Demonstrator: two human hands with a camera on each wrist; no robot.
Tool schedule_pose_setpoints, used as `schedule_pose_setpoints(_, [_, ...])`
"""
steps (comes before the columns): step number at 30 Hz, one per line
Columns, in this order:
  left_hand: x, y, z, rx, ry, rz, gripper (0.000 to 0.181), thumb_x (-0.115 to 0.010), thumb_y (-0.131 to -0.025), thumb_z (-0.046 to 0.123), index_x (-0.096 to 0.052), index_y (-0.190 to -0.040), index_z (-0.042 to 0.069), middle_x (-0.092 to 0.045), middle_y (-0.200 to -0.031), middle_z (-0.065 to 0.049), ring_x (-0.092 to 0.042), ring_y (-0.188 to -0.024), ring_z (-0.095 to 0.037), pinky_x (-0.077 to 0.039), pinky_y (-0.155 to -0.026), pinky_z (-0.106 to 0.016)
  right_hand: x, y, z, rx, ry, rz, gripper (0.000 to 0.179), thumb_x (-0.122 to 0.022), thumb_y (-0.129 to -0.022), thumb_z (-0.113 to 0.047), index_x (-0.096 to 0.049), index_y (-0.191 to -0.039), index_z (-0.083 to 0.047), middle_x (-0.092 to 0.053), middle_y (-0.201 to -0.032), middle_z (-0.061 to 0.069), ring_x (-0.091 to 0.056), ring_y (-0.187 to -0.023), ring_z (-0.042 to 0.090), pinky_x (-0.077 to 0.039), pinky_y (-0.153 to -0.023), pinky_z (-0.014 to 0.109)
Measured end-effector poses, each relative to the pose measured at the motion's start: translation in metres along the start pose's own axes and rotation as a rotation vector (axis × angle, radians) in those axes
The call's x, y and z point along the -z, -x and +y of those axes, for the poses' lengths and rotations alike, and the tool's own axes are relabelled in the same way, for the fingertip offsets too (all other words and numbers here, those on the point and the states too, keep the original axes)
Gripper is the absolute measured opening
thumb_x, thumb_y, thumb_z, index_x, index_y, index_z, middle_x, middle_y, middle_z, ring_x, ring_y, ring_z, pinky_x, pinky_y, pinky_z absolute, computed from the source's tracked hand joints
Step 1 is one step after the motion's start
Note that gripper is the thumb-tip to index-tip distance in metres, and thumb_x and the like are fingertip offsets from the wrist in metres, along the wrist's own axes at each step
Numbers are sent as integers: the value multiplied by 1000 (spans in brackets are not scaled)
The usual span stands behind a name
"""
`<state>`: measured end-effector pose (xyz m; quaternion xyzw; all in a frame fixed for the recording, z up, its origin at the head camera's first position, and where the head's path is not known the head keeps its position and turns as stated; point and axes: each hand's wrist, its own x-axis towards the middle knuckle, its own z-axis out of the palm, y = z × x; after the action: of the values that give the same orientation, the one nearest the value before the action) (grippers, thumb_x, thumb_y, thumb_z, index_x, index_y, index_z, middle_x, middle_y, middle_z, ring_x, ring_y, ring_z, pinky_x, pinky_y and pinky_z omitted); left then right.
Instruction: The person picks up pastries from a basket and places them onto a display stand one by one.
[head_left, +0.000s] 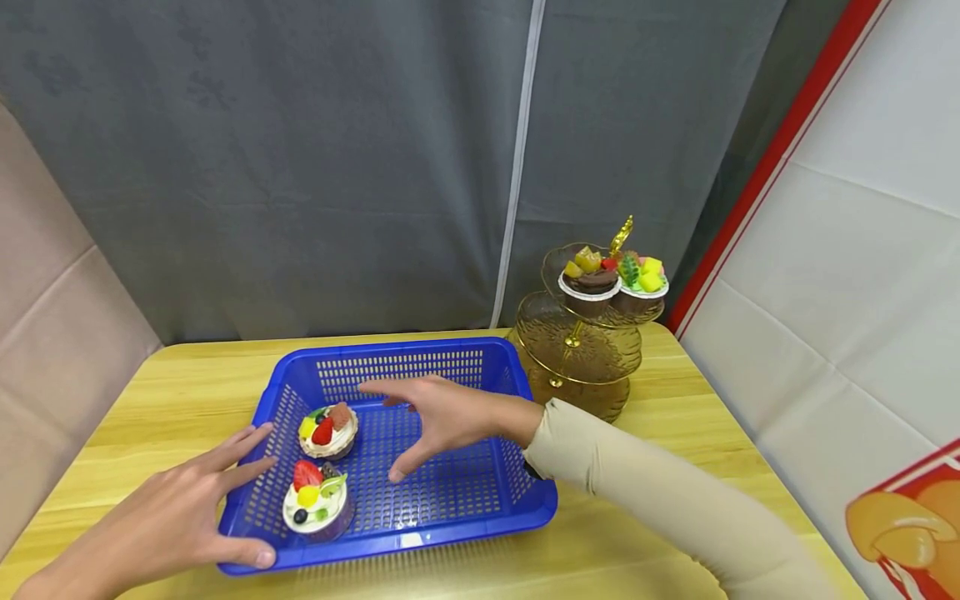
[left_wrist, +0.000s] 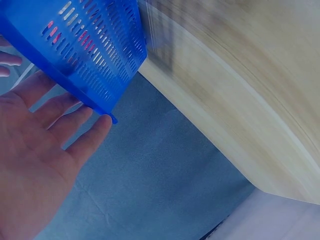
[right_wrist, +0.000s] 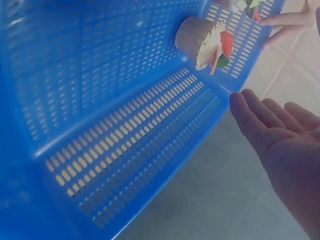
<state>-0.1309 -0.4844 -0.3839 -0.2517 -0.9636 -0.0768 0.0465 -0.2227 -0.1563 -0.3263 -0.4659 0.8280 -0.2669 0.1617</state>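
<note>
A blue plastic basket [head_left: 442, 543] stands on the table with two fruit-topped cupcakes at its left end. The rear cupcake [head_left: 328, 432] carries a strawberry and yellow fruit on white cream; the front cupcake [head_left: 318, 504] has a strawberry, a blueberry and green slices. My left hand [head_left: 183, 500] rests at the basket's left rim, fingers spread; in the left wrist view its fingertips [left_wrist: 102, 122] meet the rim. Over the basket's middle, my right hand [head_left: 442, 417] hovers with thumb and fingers apart, holding nothing, right of the cupcakes. The right wrist view shows that hand [right_wrist: 285, 145] beside the basket wall.
A three-tier gold cake stand [head_left: 577, 354] stands behind the basket's right end. On its top tier sit a chocolate cupcake [head_left: 590, 287] and a green-and-yellow fruit cupcake [head_left: 643, 287]. A grey curtain [head_left: 337, 167] hangs behind the wooden table [head_left: 172, 392]; a white panel [head_left: 840, 250] borders the right.
</note>
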Motion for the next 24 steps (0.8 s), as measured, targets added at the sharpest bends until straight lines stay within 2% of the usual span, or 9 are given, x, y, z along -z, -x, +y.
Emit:
schedule_pose_setpoints(7, [-1,0,-1,-26,-7,36,98,-77,-57,77,-71,-123,5,-44,-149,-19,-62,-109,-49,-55,-71,-59,-14,-18,-2,-13,-6,-71,96,-87,-76,-37,-36,-154,-15,-43,-154,0,-51,-131,12,-41,-104,23])
schedule_pose_setpoints(11, [-1,0,-1,-14,-4,15,98,-77,-58,77,-70,-124,5,-43,-150,-20,-61,-109,-50,-55,-71,-60,-25,-28,-2,-2,5,-122,94,-87,-76,-37,-39,-153,-13,-45,-153,0,-51,-131,12,-38,-106,21])
schedule_pose_setpoints(17, [-1,0,-1,-16,-1,24,99,-76,-58,77,-70,-124,5,-42,-150,-19,-61,-109,-49,-54,-72,-61,-41,-40,-3,-8,29,-175,95,-89,-74,-37,-40,-151,-12,-53,-145,5,-51,-130,10,-36,-105,18])
schedule_pose_setpoints(24, [-1,0,-1,-34,0,55,99,-77,-57,78,-71,-123,4,-44,-150,-19,-63,-108,-48,-54,-71,-59,-52,-48,-5,-15,44,-209,96,-90,-72,-38,-42,-151,-11,-58,-141,2,-55,-124,5,-36,-102,13])
